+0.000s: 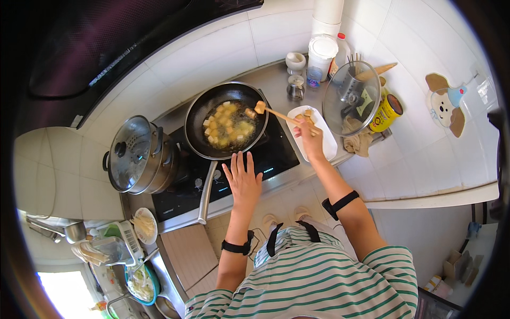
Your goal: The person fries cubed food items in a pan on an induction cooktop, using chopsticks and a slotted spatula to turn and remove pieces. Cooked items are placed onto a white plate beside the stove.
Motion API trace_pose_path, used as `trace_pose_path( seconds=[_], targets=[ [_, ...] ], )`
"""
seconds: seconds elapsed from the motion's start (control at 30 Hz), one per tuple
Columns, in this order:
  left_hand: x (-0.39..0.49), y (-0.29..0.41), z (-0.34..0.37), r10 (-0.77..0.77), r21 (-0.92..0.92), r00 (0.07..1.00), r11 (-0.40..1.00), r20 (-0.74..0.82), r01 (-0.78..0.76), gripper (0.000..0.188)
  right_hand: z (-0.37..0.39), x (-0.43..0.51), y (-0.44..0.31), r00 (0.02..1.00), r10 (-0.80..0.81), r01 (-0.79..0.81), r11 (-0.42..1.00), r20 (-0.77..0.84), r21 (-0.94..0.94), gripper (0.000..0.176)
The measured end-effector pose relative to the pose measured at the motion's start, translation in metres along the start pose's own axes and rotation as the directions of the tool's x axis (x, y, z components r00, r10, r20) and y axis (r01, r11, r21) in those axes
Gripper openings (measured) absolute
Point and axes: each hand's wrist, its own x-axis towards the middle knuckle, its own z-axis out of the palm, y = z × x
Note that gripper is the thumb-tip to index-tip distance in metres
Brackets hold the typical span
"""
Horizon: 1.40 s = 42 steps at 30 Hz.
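Note:
My right hand (310, 139) grips a pair of wooden chopsticks (281, 115), whose tips pinch a browned tofu-like cube (259, 107) above the right rim of the wok (194, 131). Inside the wok, pale and golden cubes (225, 124) sit in bubbling oil. Beneath my right hand, a white oblong dish (326, 143) holds a few browned pieces (306, 114). My left hand (244, 181) is spread with nothing in it, palm down, over the front of the black cooktop (279, 149). Its fingertips come close to the wok's near rim; contact cannot be told.
A lidded steamer pot (159, 175) stands left of the wok, whose metal handle (206, 195) juts toward me. A glass lid (330, 115) leans at right near a yellow can (384, 115) and a cloth (357, 141). Jars (295, 87) line the back. A teal basin (157, 285) of vegetables is lower left.

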Motion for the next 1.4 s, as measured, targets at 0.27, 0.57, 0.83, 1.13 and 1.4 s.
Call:
trace_pose_path(
  seconds=[0.27,0.57,0.83,1.13,1.4],
  targets=[
    [0.003,0.018,0.013,0.062,-0.061,0.997,0.996,0.037,-0.06,0.074,-0.105,0.004,0.015,0.968,0.034,-0.064,0.992,-0.249,-0.111,0.035],
    [0.001,0.02,0.015,0.065,-0.056,0.998,0.996,0.018,-0.064,0.076,-0.115,0.002,0.035,0.951,-0.275,0.281,0.578,0.141,-0.766,0.027],
    [-0.022,-0.034,-0.011,-0.118,-0.032,0.988,0.993,-0.098,0.115,0.072,-0.033,0.002,-0.038,0.939,-0.301,0.344,0.824,0.167,-0.45,0.022],
    [-0.045,-0.081,-0.016,-0.217,0.007,0.965,0.975,-0.144,0.221,0.072,0.114,-0.023,0.011,0.908,-0.149,0.373,0.714,0.392,-0.592,0.038],
    [-0.055,-0.093,-0.017,-0.237,-0.012,0.966,0.971,-0.105,0.237,0.074,0.148,-0.023,0.036,0.876,-0.236,0.472,0.598,0.421,-0.647,0.041]
  ],
)
